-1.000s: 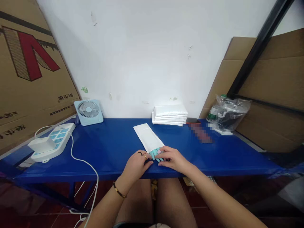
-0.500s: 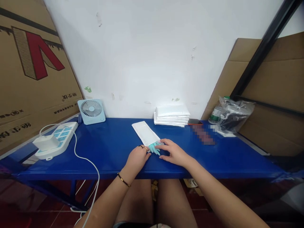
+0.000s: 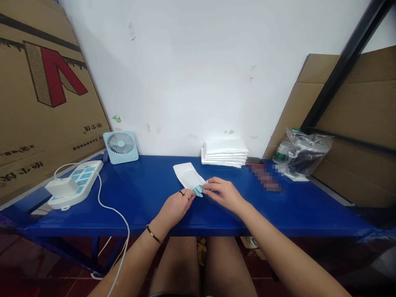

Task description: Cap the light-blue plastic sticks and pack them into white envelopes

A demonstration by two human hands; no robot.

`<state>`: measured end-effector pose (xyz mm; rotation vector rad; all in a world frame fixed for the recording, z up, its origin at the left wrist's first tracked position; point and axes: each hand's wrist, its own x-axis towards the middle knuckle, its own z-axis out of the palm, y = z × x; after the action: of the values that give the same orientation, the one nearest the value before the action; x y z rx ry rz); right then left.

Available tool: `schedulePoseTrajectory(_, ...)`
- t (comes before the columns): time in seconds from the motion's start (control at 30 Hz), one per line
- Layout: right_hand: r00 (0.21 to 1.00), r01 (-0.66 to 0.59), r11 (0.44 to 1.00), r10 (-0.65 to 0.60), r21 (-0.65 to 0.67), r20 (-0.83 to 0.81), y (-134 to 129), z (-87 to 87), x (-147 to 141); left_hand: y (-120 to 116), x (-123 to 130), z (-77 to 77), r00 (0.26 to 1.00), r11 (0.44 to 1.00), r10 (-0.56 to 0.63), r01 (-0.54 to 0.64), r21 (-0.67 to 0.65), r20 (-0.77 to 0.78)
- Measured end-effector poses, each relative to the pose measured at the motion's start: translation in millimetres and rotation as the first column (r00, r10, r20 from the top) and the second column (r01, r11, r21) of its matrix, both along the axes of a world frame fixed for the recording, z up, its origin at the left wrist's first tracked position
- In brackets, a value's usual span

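A white paper packet [image 3: 188, 175] lies slanted on the blue table, its mouth toward me. Light-blue gloves [image 3: 198, 190] stick out of that mouth in a small bunched roll, their glove fingers folded together. My left hand [image 3: 175, 208] is closed at the left corner of the mouth, thumb and fingertips pinching the packet's edge beside the gloves. From the other side, my right hand [image 3: 226, 194] pinches the gloves close to the packet's right corner. Its fingertips partly hide where glove and paper meet.
Behind the packet stands a stack of white packets [image 3: 224, 153], with a phone [image 3: 255, 161] beside it. At left are a small fan [image 3: 121, 147], a power strip [image 3: 83, 181] and its white cable [image 3: 116, 211]. A bottle [image 3: 281, 152] and a plastic bag [image 3: 306, 154] sit at right.
The glove fingers, spread out before, are now folded into a compact bunch at the packet's mouth. My right hand's fingers have closed from a looser spread, and the packet bends slightly.
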<state>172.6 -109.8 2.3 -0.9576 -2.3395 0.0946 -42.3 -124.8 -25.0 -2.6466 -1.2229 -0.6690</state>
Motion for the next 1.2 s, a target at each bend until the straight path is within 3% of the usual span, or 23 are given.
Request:
schedulePoseTrajectory(0.13,0.999,-0.012,0.998,0.015,-0.067,0.052,-0.6,-7.8,-1.6,-6.2,0.9,-8.1,1.000,0.998,-0.016,0.017,-0.064,0.023)
schedulePoseTrajectory(0.27,1.000,-0.021,0.988,0.021,-0.153,-0.002,-5.9,-7.8,4.9,-5.9,2.1,-13.5,0.999,0.996,0.026,-0.022,-0.090,0.043)
schedulePoseTrajectory(0.47,0.974,-0.214,0.958,0.225,-0.190,0.037,0.7,-6.5,1.6,-6.7,0.7,-11.5,0.999,0.991,0.007,-0.001,-0.132,0.041)
schedulePoseTrajectory(0.6,0.993,-0.106,0.985,0.099,-0.136,-0.059,9.8,-11.0,-16.3,-9.6,-0.7,-10.1,0.999,0.988,-0.021,0.029,-0.149,0.050)
schedulePoseTrajectory(0.67,0.992,-0.110,0.981,0.098,-0.157,-0.086,7.8,-7.6,-18.0,-10.8,-1.7,-9.5,0.998,0.988,-0.015,0.024,-0.149,0.064)
schedulePoseTrajectory(0.8,0.974,-0.228,0.925,0.220,-0.305,-0.062,-0.8,2.8,2.4,-11.9,-2.9,-8.6,0.996,0.982,0.004,0.013,-0.186,0.089)
schedulePoseTrajectory(0.93,0.972,-0.234,0.902,0.226,-0.363,-0.067,0.4,-0.8,14.2,-10.8,-2.5,-8.5,0.993,0.978,-0.022,0.045,-0.202,0.112)
schedulePoseTrajectory(1.03,0.972,-0.234,0.938,0.225,-0.256,-0.065,0.6,-8.7,3.6,-9.9,-3.9,-9.0,0.994,0.978,-0.029,0.051,-0.201,0.109)
schedulePoseTrajectory(1.13,0.978,-0.195,0.981,0.193,0.008,0.073,-6.1,-15.0,-8.1,-11.0,-7.7,-8.8,0.994,0.983,-0.003,0.023,-0.184,0.107)
schedulePoseTrajectory(1.2,0.983,-0.136,0.978,0.113,0.159,0.145,-11.0,-18.2,-12.3,-12.7,-9.5,-7.8,0.994,0.984,0.007,0.012,-0.180,0.105)
